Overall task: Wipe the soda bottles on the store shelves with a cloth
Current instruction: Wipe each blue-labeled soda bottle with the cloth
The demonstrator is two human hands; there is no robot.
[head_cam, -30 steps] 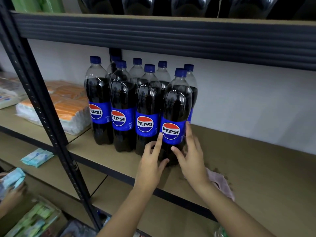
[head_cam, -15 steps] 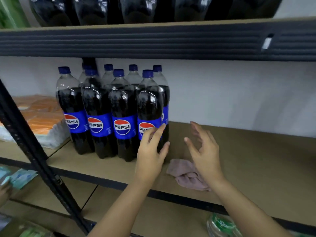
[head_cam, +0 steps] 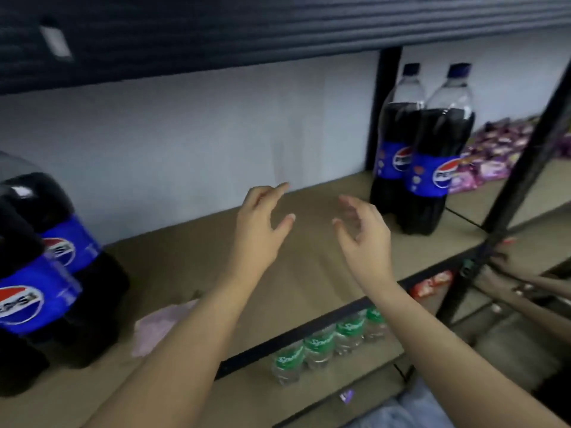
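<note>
Dark cola bottles (head_cam: 432,168) wear blue caps and blue labels, a pale pink cloth (head_cam: 157,325) lies on the tan shelf (head_cam: 309,257).

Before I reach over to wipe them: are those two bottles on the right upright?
Upright: both Pepsi bottles stand on their bases on the shelf, caps up.

Dark metal shelving unit, tan board shelf (head_cam: 309,273) with a black front edge running diagonally across the view. Upper shelf's ribbed dark beam (head_cam: 247,29) fills the top, with a small white tag (head_cam: 55,41) at its left end. Plain pale wall (head_cam: 185,134) behind the shelf, evenly lit, no window in view. 1 black upright post (head_cam: 381,103) at the back right corner, another slanted post (head_cam: 525,156) at the front right edge. Next bay to the right has the same tan board. Lower tan shelf (head_cam: 309,393) shows under the front edge. View is motion-blurred.
</note>
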